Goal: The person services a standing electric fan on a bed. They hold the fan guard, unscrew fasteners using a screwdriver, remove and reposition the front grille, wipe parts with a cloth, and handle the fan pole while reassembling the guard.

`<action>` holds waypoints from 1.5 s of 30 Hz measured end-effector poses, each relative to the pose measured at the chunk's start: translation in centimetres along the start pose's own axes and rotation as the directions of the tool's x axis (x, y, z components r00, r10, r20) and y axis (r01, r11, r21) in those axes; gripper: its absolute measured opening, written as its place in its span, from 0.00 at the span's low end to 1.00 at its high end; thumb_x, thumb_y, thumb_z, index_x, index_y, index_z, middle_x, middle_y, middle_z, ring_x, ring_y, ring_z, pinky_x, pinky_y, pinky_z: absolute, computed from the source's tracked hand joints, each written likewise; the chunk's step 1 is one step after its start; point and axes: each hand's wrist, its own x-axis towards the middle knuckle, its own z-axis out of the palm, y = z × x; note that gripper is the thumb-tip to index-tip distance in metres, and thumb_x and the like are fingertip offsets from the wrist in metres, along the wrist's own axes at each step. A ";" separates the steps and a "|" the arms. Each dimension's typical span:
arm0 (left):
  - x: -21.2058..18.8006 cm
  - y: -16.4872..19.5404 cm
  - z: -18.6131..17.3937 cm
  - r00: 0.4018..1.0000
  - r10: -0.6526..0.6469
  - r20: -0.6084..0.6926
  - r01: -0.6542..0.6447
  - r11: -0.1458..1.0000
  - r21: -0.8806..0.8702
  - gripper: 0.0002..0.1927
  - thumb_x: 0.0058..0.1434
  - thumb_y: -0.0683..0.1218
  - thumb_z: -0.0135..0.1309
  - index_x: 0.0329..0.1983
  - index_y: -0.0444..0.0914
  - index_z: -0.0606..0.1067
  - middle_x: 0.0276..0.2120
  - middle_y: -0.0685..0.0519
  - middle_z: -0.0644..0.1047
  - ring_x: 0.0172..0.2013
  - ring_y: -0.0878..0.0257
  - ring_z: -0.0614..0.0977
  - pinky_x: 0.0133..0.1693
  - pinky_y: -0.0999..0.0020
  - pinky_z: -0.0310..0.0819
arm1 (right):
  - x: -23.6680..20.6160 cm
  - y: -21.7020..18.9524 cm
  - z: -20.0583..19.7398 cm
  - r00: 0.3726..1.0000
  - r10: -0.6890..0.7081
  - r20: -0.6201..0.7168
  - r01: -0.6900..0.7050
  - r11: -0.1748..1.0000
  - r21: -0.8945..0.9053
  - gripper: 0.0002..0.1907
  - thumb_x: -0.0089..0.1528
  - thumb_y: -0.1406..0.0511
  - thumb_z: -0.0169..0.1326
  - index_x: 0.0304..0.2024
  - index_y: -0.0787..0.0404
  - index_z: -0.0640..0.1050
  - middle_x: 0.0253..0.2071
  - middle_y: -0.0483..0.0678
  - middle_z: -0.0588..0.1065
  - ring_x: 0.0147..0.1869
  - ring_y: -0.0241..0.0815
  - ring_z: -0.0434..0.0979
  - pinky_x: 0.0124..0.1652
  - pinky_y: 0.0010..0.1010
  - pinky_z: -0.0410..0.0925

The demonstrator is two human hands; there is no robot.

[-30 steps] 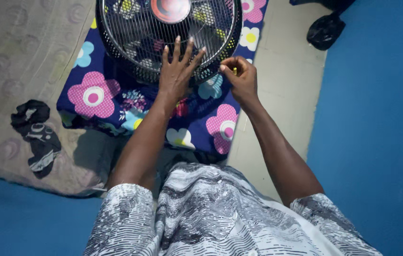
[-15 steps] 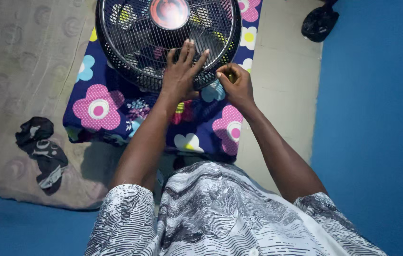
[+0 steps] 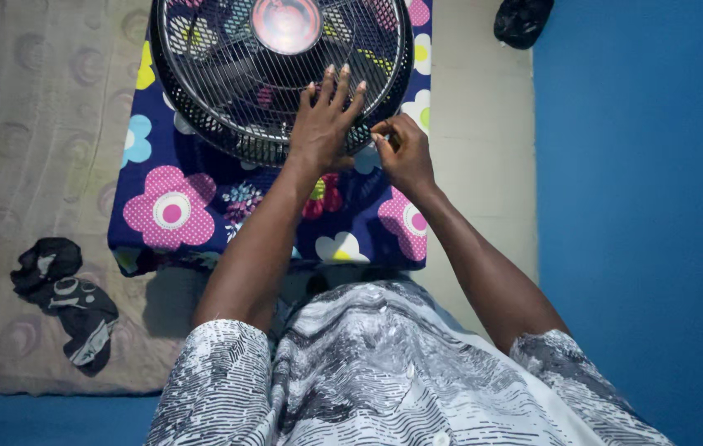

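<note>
Overhead: one round black wire-grille fan (image 3: 236, 74) lies flat, face up toward the camera, in the upper centre of the frame, on one navy flower-print cushion (image 3: 178, 215). No long axis, being circular; pink-red hub at centre, blades dim behind the wires. Left hand (image 3: 323, 124) pressed flat on the grille, fingers spread. Right hand (image 3: 405, 153) pinches the grille's lower-right rim. Two dark cloth bundles: lower left (image 3: 66, 297), upper right (image 3: 523, 18).

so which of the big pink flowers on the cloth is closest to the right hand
The pink flower just under the right hand's wrist, at the cloth's right edge. The larger pink one lies far left, beyond the left arm.
</note>
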 end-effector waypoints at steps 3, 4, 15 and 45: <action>0.0 -0.2 0.4 1.000 -0.005 0.016 0.005 1.000 0.020 0.61 0.24 0.57 0.66 0.62 0.42 0.49 0.61 0.41 0.48 0.61 0.46 0.49 0.54 0.47 0.50 | -0.4 0.3 0.5 0.999 0.039 0.017 -0.039 0.999 0.021 0.03 0.53 0.72 0.51 0.29 0.66 0.71 0.29 0.50 0.68 0.32 0.40 0.70 0.31 0.28 0.64; 0.0 -0.3 0.5 1.000 -0.006 0.014 0.005 1.000 0.020 0.61 0.24 0.58 0.66 0.62 0.42 0.49 0.61 0.41 0.48 0.61 0.46 0.49 0.54 0.46 0.49 | -0.3 0.4 0.6 0.998 0.056 0.023 -0.057 0.998 0.034 0.03 0.53 0.72 0.51 0.29 0.66 0.71 0.29 0.50 0.67 0.32 0.41 0.70 0.31 0.28 0.64; -0.1 -0.4 0.5 1.000 -0.017 0.017 0.016 1.000 0.020 0.63 0.22 0.58 0.67 0.63 0.43 0.48 0.61 0.42 0.48 0.61 0.46 0.48 0.54 0.46 0.49 | -0.9 0.3 1.1 0.994 -0.111 -0.009 0.110 0.988 -0.107 0.02 0.53 0.73 0.51 0.30 0.66 0.73 0.28 0.52 0.70 0.34 0.47 0.71 0.35 0.32 0.64; -0.3 -1.0 1.1 0.999 -0.031 0.034 0.031 0.999 -0.019 0.62 0.23 0.56 0.67 0.62 0.42 0.47 0.61 0.41 0.46 0.61 0.46 0.47 0.55 0.46 0.48 | -1.4 0.2 2.9 0.976 -0.196 0.097 0.211 0.961 -0.180 0.10 0.51 0.79 0.47 0.34 0.67 0.70 0.32 0.54 0.66 0.35 0.52 0.69 0.34 0.35 0.62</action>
